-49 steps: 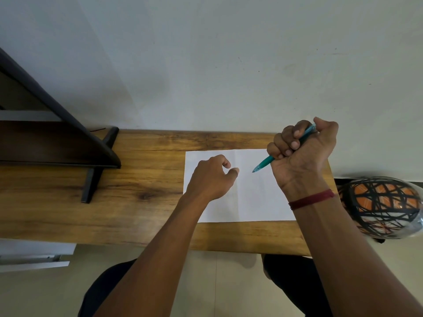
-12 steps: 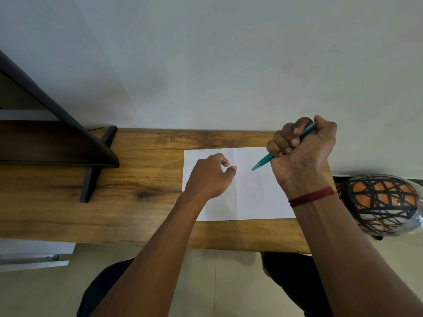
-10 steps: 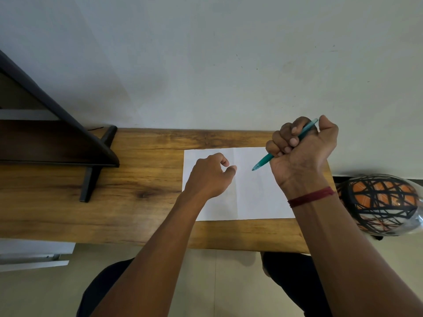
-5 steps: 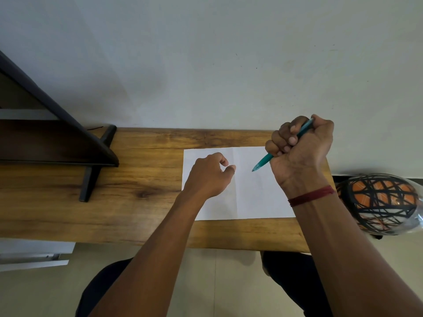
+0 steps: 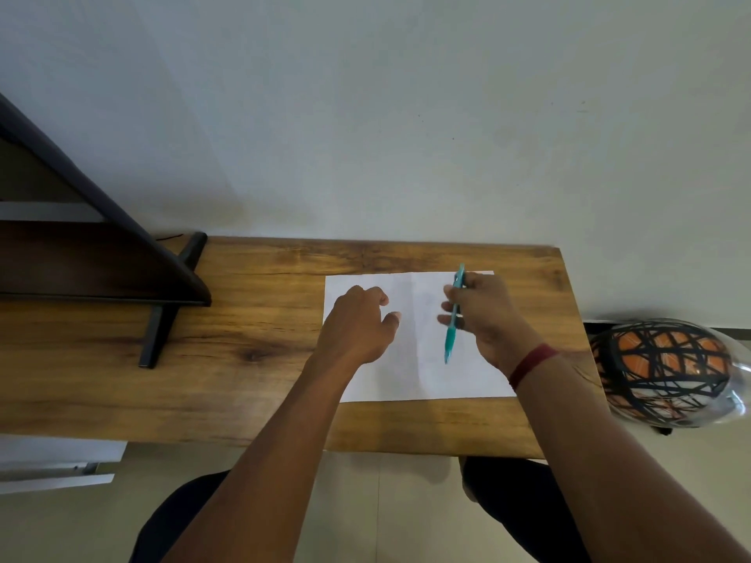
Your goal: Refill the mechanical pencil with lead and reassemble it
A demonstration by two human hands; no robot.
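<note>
The right hand [image 5: 487, 314] grips the pencil [image 5: 452, 323] mid-barrel above the paper [image 5: 422, 375], so it should probably hold steady while the curled left hand [image 5: 357, 327], lead-pinching or empty I cannot tell, works gently at its end

Soft, even, rather dim light leaves the wall [image 5: 406, 115] grey, darkening toward the upper left corner. The paper [image 5: 422, 379] carries only faint, soft-edged shadows. The right hand [image 5: 487, 314] and mechanical pencil [image 5: 450, 339] are slightly motion-blurred. Wide-angle distortion bows the desk [image 5: 244, 379] edges.
</note>
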